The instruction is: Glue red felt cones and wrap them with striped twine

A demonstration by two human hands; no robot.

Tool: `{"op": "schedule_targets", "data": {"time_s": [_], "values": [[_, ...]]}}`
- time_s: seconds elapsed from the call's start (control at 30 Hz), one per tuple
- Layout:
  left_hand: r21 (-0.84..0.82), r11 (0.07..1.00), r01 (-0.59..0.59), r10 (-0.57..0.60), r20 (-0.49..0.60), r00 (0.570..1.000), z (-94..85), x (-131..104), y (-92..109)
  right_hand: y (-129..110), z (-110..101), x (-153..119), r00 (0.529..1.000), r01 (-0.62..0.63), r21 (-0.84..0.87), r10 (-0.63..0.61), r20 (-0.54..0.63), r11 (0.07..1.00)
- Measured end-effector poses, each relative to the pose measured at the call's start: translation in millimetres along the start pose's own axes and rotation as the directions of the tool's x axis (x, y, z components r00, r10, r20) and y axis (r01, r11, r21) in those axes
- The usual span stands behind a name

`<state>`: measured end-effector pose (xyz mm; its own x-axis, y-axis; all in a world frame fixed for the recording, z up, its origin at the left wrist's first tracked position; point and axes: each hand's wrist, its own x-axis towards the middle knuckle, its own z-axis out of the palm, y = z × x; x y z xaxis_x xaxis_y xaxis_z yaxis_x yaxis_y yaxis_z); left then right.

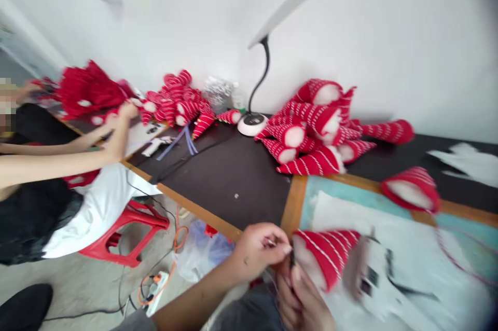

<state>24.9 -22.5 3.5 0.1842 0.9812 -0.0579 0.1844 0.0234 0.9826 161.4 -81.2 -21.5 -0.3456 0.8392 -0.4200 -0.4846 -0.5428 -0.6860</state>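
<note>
Near the bottom centre, my left hand [261,250] has its thumb and fingertips pinched on a small dark item [291,257]. My right hand [301,297] is closed just below, its fingertips at the lower part of the same dark item. What the item is cannot be made out. Right beside my hands lies a red cone hat with white stripes [330,256], its pale open side facing them. A white glue gun [379,279] lies on the white sheet [439,248] to the right.
Red and white hats [311,128] are piled behind, near a lamp [252,124]. Another hat [412,189] lies at the right. At the left, a person's arms [112,139] work by more red pieces; a red stool [130,227] and cables stand below the table edge.
</note>
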Motion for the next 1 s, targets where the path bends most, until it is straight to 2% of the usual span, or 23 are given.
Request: {"op": "schedule_targets", "data": {"time_s": [0.07,0.17,0.23,0.27,0.3,0.33,0.4,0.43,0.47,0.53,0.6,0.67,0.7,0.73,0.8,0.83,0.9,0.97,1.0], "values": [[-0.005,1.0,0.025,-0.025,0.004,1.0,-3.1,-1,-1,1,6,-2,0.999,-0.01,0.079,0.007,0.038,0.997],[0.034,0.999,0.034,-0.031,-0.091,0.995,-12.7,5,-7,1,10,0,0.987,-0.044,0.062,0.034,0.158,0.997],[0.087,0.996,0.025,-0.01,-0.165,0.986,-20.9,12,-11,-3,9,-4,0.97,-0.03,-0.06,0.044,0.24,0.998],[0.115,0.993,0.018,0.004,-0.191,0.982,-25.0,16,-14,-7,8,-10,0.96,0.023,-0.182,0.029,0.28,0.983],[0.14,0.99,0.013,0.015,-0.204,0.979,-28.8,19,-15,-13,7,-19,0.947,0.106,-0.334,0.008,0.322,0.937],[0.182,0.983,-0.002,0.041,-0.213,0.976,-32.1,22,-16,-21,4,-30,0.931,0.2,-0.488,-0.01,0.364,0.85],[0.351,0.93,-0.114,0.198,-0.216,0.956,-35.9,25,-16,-41,-5,-60,0.903,0.36,-0.709,-0.036,0.427,0.606],[0.448,0.87,-0.205,0.315,-0.185,0.931,-35.9,25,-14,-53,-14,-75,0.903,0.383,-0.758,-0.041,0.428,0.528],[0.52,0.795,-0.313,0.432,-0.121,0.894,-34.3,25,-12,-65,-24,-90,0.91,0.398,-0.786,-0.093,0.404,0.473],[0.539,0.657,-0.527,0.585,0.077,0.807,-26.8,24,-5,-89,-53,-114,0.925,0.332,-0.892,-0.293,0.243,0.308],[0.438,0.6,-0.67,0.628,0.261,0.733,-15.4,23,3,-110,-90,-124,0.854,0.141,-0.985,-0.515,0.069,0.101],[0.372,0.547,-0.75,0.65,0.375,0.66,-3.6,25,11,-125,-129,-121,0.73,-0.16,-0.984,-0.681,-0.064,-0.079],[0.359,0.519,-0.775,0.66,0.408,0.631,1.4,27,14,-131,-147,-116,0.671,-0.294,-0.946,-0.734,-0.105,-0.133],[0.351,0.495,-0.795,0.671,0.427,0.606,5.4,28,16,-136,-163,-109,0.632,-0.38,-0.908,-0.766,-0.118,-0.174],[0.348,0.464,-0.814,0.682,0.446,0.579,10.1,31,19,-141,-182,-98,0.591,-0.457,-0.855,-0.802,-0.086,-0.245],[0.353,0.462,-0.813,0.68,0.447,0.581,11.1,31,20,-142,-184,-93,0.576,-0.471,-0.837,-0.816,-0.051,-0.28],[0.367,0.478,-0.798,0.669,0.436,0.602,11.2,30,22,-140,-173,-89,0.532,-0.468,-0.817,-0.846,0.044,-0.337],[0.381,0.513,-0.769,0.65,0.413,0.638,10.7,27,22,-132,-144,-88,0.47,-0.39,-0.848,-0.87,0.152,-0.359],[0.383,0.534,-0.754,0.641,0.397,0.657,10.6,25,22,-127,-126,-87,0.442,-0.295,-0.887,-0.874,0.203,-0.355]]}}
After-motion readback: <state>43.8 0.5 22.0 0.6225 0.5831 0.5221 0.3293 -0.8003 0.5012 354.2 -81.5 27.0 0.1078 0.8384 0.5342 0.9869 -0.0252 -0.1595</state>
